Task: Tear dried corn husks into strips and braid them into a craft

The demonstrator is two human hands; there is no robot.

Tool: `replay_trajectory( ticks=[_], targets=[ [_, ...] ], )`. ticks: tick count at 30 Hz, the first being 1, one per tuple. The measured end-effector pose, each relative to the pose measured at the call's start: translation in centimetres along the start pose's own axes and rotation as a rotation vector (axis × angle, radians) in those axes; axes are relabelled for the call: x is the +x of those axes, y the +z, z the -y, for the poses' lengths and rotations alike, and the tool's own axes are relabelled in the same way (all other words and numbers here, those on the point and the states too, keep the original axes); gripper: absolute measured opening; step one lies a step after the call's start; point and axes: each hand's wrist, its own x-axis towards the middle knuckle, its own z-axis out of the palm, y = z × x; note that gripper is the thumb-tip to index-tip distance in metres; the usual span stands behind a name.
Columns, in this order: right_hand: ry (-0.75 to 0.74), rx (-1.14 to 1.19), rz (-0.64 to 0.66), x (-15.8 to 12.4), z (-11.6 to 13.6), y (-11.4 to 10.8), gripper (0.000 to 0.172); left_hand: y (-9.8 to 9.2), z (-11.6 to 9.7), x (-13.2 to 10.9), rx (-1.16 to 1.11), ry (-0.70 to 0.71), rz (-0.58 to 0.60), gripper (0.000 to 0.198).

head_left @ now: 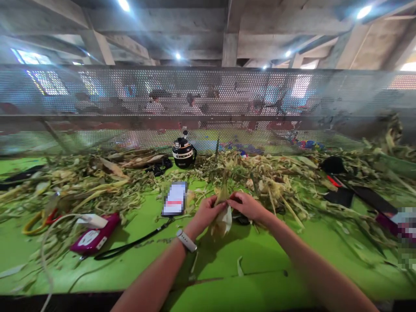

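In the middle of the head view, a bundle of corn husk (222,223) hangs above the green table, its pale, flared end down and its greenish, narrow end up. Wearing a white watch (186,241), my left hand (207,211) pinches the bundle from the left side. From the right, the fingertips of my right hand (246,205) are closed on the same husk, close to the left thumb. A small dark object (241,220), partly hidden, lies on the table below the right hand. A phone (174,198) with a lit screen lies left of my hands.
Dried husk strips (279,177) cover the table's back and sides. A black mug-like bottle (183,154) stands before the perforated metal screen (208,95). At left lie a magenta power bank (94,236) with a white cable and yellow-handled scissors (34,223). People sit beyond the screen.
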Motion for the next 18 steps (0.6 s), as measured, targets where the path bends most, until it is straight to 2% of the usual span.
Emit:
replay_trajectory(
  ticks=[3,6,13,18],
  targets=[
    [-0.001,0.090,0.108,-0.2,-0.1,-0.1,0.037,-0.3,0.0,-0.1,-0.014,-0.057,-0.013,0.043],
    [0.003,0.160,0.087,-0.3,0.0,-0.2,0.036,-0.8,-0.3,-0.2,-0.016,-0.084,0.040,0.040],
    [0.022,0.086,0.141,-0.6,0.5,-0.8,0.030,-1.1,-0.9,-0.3,0.064,-0.062,0.105,0.040],
    [0.000,0.111,0.216,-0.6,0.3,-0.5,0.038,-0.9,-1.1,-0.3,0.087,0.002,0.083,0.041]
  ],
)
